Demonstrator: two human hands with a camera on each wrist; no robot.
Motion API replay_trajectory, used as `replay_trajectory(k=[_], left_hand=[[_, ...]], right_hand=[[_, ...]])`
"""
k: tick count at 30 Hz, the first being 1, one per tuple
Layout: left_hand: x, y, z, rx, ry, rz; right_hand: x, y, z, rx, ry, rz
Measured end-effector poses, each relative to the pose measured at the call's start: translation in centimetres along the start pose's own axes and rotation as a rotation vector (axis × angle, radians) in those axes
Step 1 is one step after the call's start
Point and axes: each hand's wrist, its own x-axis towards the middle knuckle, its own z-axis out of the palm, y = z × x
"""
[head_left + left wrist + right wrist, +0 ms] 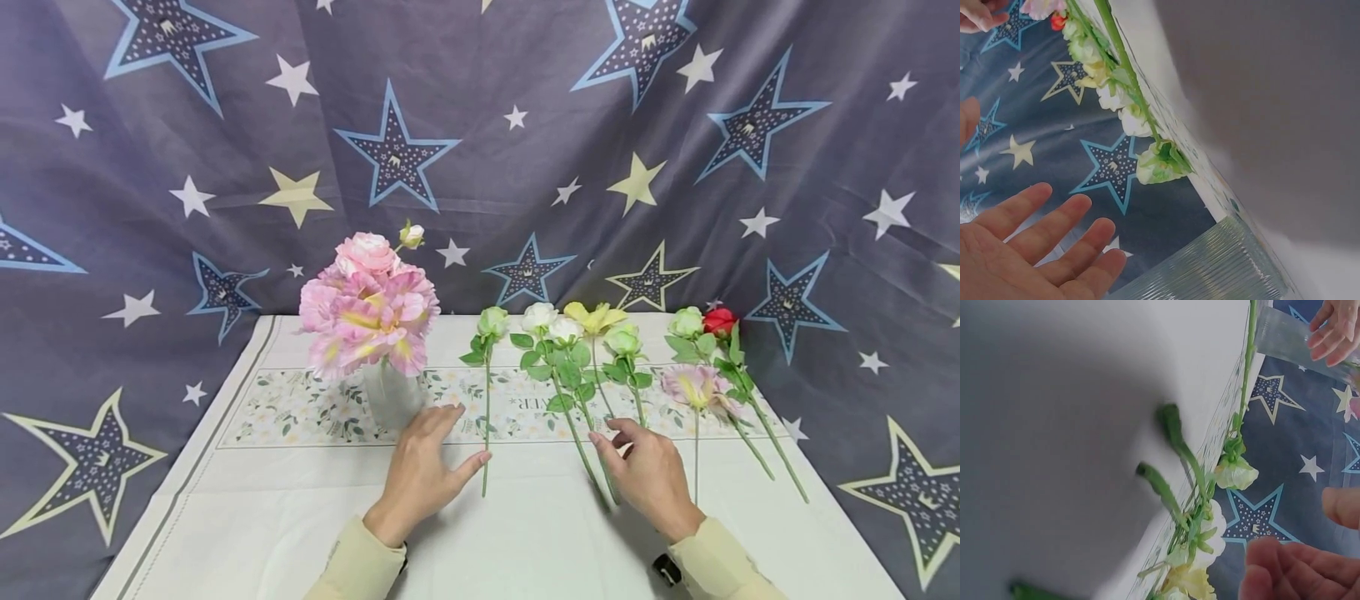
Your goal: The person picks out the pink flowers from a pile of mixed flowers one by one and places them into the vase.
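A ribbed clear vase [392, 395] stands at the left, filled with pink flowers [367, 312] and a small white bud. My left hand [423, 471] hovers in front of it, fingers spread and nothing held; the left wrist view shows the vase [1210, 265] beside those fingers. Just right of that hand lies a pale green rose [492, 323] on a long stem. My right hand [651, 475] is over the table near the stems of two white roses [538, 317], its fingers loosely bent, thumb apart, with nothing between them.
A yellow flower [595, 317] and another green rose [622, 340] lie beside the white ones. Farther right are a pink-yellow flower [697, 387], a green rose [686, 322] and a red rose [720, 322]. A floral-printed strip [300, 407] crosses the white tablecloth; a starry curtain [480, 217] hangs behind.
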Motion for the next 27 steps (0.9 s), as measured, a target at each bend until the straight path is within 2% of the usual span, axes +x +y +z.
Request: replay_trajectory(k=[12, 19, 27], left_hand=[[-0.4, 0.2, 0.4, -0.015, -0.034, -0.002], [-0.6, 0.6, 0.4, -0.049, -0.072, -0.034], [-0.6, 0.9, 0.4, -0.059, -0.089, -0.042]], right_hand=[[0.5, 1.5, -1.2, -0.059, -0.049, 0.036], [0.8, 2.8, -2.0, -0.106, -0.08, 0.071], [1.0, 4.1, -2.9, -0.152, -0.123, 0.102]])
